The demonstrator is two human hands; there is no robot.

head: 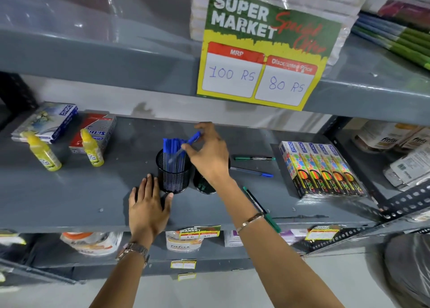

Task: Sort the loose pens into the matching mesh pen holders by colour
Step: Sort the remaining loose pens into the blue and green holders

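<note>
Gripping blue pen (186, 148); right hand (210, 155)

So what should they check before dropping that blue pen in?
1. Blue pen pinched in right hand: ok.
2. Pen over the blue holder: ok.
3. Left hand steadying the holder: it lies at its base; touching, cannot tell.
4. Room left in the holder: cannot tell, it looks packed.
5. Pen tilted, not upright: not ok.
6. Loose pens all sorted: not ok; green pen and another blue one remain.
</note>
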